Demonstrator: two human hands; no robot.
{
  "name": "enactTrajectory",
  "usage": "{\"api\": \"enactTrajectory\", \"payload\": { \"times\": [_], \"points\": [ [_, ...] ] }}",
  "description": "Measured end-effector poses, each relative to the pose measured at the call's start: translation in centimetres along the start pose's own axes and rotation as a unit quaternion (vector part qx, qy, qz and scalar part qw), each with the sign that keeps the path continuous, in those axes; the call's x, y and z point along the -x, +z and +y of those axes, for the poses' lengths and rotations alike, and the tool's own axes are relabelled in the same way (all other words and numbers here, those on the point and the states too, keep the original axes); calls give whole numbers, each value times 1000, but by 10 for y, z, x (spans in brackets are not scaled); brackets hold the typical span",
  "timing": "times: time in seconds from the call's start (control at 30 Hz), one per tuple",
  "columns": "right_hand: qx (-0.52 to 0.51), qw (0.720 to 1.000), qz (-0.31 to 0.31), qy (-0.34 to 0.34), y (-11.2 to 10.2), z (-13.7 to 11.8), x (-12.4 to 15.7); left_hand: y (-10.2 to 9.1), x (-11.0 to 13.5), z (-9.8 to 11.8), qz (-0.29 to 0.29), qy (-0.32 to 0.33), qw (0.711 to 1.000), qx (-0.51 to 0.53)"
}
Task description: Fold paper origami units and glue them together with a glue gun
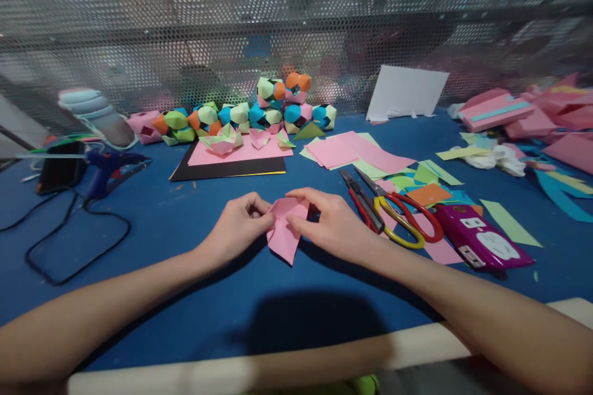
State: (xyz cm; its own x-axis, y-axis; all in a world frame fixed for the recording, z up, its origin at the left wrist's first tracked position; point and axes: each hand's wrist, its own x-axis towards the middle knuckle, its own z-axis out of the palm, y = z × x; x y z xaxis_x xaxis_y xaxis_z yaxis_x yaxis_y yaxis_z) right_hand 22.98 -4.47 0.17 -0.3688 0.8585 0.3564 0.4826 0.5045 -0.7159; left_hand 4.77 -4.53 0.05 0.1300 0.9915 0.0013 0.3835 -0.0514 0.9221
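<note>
Perforated metal mesh (pixel 296 18) rises behind a blue table (pixel 162 308) in the head view. Folded pink paper (pixel 283 237) is near the table's middle: the left hand (pixel 238 222) has its grip pinched on the left edge; the right hand (pixel 331 222) holds the upper right, thumb and forefinger slightly parted.

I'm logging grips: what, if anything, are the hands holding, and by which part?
A folded pink paper: the left hand pinches its left edge; the right hand holds its upper right part.
</note>
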Motion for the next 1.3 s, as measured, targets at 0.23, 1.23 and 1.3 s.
{"api": "enactTrajectory", "payload": {
  "times": [0.23, 1.23, 1.3],
  "points": [
    [-26, 998, 39, 31, 4, 5, 1, 6, 1, 0, 2, -55, 996, 69],
    [43, 977, 74, -197, 10, 4, 9, 11, 13, 6, 23, -33, 994, 98],
    [26, 985, 84, -146, 10, 4, 9, 11, 14, 6, 21, -35, 995, 93]
  ]
}}
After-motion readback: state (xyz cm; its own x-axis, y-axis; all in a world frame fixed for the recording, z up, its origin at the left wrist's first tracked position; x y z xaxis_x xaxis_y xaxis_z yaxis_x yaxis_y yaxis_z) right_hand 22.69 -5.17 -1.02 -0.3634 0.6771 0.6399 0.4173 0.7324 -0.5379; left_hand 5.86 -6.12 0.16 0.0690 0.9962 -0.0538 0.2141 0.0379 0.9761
